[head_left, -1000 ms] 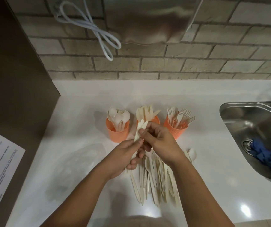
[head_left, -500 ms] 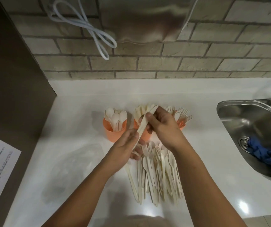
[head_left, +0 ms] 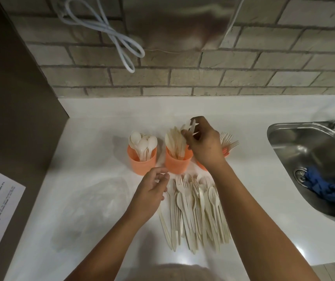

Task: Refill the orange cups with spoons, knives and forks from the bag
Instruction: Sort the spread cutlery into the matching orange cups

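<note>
Three orange cups stand in a row mid-counter (head_left: 101, 128): spoon cup (head_left: 142, 162), knife cup (head_left: 177, 163), and fork cup (head_left: 226, 152), which is half hidden. The right hand (head_left: 203, 142) pinches a knife (head_left: 192, 126) over the knife cup. The left hand (head_left: 152, 191) is loosely curled and holds nothing. The loose cutlery (head_left: 199, 209) lies toward the front edge, with the bag (head_left: 93, 203) to its left.

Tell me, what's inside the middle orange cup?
Cream plastic knives stand in the middle orange cup; the right hand pinches another knife over it. The cup wall hides their lower ends.
</note>
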Demonstrator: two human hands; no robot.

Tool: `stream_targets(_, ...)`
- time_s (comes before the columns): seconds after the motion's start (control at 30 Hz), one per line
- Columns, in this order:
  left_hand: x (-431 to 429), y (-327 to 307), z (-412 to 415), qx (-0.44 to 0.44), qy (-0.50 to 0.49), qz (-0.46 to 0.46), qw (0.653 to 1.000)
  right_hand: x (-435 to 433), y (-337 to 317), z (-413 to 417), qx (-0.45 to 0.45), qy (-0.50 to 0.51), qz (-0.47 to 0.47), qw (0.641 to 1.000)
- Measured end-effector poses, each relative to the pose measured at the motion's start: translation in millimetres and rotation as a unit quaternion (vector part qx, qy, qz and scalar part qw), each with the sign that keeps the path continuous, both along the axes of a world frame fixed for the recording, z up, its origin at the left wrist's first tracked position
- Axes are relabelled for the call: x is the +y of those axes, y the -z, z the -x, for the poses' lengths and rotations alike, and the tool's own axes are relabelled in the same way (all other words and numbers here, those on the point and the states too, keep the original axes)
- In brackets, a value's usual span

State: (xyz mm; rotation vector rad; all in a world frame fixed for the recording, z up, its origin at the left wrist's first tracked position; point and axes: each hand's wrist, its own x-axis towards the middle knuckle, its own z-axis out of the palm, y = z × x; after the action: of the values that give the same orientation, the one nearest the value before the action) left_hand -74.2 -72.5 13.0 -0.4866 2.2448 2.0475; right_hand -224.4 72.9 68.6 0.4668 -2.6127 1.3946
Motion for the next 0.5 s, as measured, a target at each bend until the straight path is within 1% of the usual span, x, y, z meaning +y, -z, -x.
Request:
stream_targets(0.1, -1, 4, -1, -0.005, 0.003, 0.009, 1.0, -1, 4, 2, -0.008, 0.003, -0.015, 1.0)
stream_targets(0.2, -3, 10, -2, -0.009, 0.015, 0.04, 0.999, 1, 5, 5, 0.008, 0.012, -0.027, 1.0)
stream_targets(0.23, -3, 12, -3, -0.014, 0.021, 0.052, 0.998, 2, 6, 8, 0.004, 0.0, -0.054, 0.999)
stream_targets(0.3, -3, 14, -3, -0.03, 0.041, 0.079, 0.996, 5, 7, 11, -0.005, -0.041, -0.155, 0.987)
stream_targets(0.33, -2, 14, -4, -0.035, 0.052, 0.1, 0.993, 7, 7, 11, -0.005, -0.054, -0.191, 0.98)
stream_targets(0.37, -1, 14, -5, -0.038, 0.06, 0.121, 0.99, 9, 6, 9, 0.0, -0.055, -0.202, 0.978)
stream_targets(0.4, -1, 14, -7, -0.036, 0.063, 0.138, 0.988, 11, 2, 7, 0.013, -0.049, -0.196, 0.979)
stream_targets(0.5, -5, 17, -15, -0.023, 0.054, 0.167, 0.984, 22, -15, -12, 0.058, 0.003, -0.134, 0.989)
